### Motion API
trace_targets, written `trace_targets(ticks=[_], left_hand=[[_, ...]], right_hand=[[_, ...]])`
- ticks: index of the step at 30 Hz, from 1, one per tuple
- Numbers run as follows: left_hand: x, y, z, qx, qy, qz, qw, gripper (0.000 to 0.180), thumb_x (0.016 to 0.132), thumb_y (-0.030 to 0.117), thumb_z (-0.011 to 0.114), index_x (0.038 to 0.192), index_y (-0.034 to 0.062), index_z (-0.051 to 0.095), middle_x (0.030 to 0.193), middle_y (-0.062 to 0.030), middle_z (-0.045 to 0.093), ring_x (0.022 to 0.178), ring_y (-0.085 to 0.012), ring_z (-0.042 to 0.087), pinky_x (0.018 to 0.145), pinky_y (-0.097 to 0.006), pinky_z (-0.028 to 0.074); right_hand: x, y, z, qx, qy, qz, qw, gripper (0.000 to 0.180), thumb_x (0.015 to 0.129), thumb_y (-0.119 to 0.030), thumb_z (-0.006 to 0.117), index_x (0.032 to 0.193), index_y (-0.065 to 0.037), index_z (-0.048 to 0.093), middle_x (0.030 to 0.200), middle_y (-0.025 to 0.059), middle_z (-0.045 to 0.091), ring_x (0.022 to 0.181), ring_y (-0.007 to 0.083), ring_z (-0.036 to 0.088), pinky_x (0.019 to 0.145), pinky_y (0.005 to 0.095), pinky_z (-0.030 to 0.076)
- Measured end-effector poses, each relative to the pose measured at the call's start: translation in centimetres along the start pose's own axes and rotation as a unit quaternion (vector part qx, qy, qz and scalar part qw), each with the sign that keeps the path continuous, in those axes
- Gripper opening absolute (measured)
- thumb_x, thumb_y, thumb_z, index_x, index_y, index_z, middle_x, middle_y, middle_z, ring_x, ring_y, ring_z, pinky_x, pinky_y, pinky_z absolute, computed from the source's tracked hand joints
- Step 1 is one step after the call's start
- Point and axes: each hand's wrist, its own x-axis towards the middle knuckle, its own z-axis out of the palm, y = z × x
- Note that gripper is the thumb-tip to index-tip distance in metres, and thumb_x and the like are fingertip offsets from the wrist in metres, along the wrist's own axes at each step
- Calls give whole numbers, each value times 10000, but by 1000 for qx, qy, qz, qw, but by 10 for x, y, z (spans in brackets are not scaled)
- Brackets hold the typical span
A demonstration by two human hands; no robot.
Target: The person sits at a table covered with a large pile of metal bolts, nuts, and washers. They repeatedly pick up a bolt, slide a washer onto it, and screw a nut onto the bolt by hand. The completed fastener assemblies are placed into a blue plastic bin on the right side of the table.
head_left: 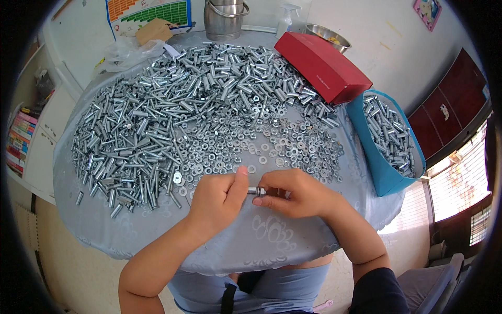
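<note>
Near the front edge of the table, my left hand [217,199] is closed around a silver bolt [252,190], whose end sticks out toward the right. The rest of the bolt is hidden inside that hand. My right hand [298,194] pinches a hex nut [261,192] at the bolt's protruding end between thumb and fingers. Just beyond my hands lie many loose washers and nuts [225,149]. To their left, a broad heap of long bolts [138,157] spreads over the cloth, and metal sleeves [230,78] are piled at the back.
A teal fabric bin [374,152] full of bolt assemblies stands at the right. Behind the pile sit a red box [324,65], a steel pail [224,21], a spray bottle [286,21] and a metal bowl [340,41]. A clear plastic bag [128,52] lies at the back left.
</note>
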Motion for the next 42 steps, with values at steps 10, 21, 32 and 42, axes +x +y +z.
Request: trace_targets(ticks=[10, 21, 32, 42], left_hand=[[1, 2, 2, 7, -3, 24, 1000, 458, 922, 238, 454, 540, -9, 510, 439, -119, 452, 357, -228, 417, 389, -345, 307], [2, 2, 3, 17, -14, 19, 1000, 444, 908, 260, 481, 559, -12, 527, 450, -132, 448, 368, -228, 414, 402, -345, 318], [1, 0, 1, -6, -19, 5, 1000, 430, 896, 273, 505, 579, -11, 561, 458, -128, 474, 374, -217, 434, 406, -334, 334], [1, 0, 2, 18, -31, 0, 999, 424, 904, 289, 490, 614, -5, 588, 464, -125, 489, 382, -232, 465, 405, -326, 340]], right_hand=[[0, 6, 5, -25, 73, -76, 994, 253, 858, -268, 578, 790, -25, 561, 689, 138, 563, 637, 285, 589, 559, 356, 447], [-1, 10, -1, -85, 29, -88, 992, 264, 842, -276, 592, 767, -23, 566, 679, 132, 537, 570, 306, 543, 490, 369, 410], [0, 10, 5, -74, 57, -94, 991, 277, 818, -332, 618, 847, -57, 602, 678, 86, 564, 578, 235, 593, 497, 333, 445], [2, 2, 9, -64, 70, -76, 993, 309, 842, -338, 585, 806, -31, 598, 675, 111, 578, 567, 270, 578, 515, 351, 445]])
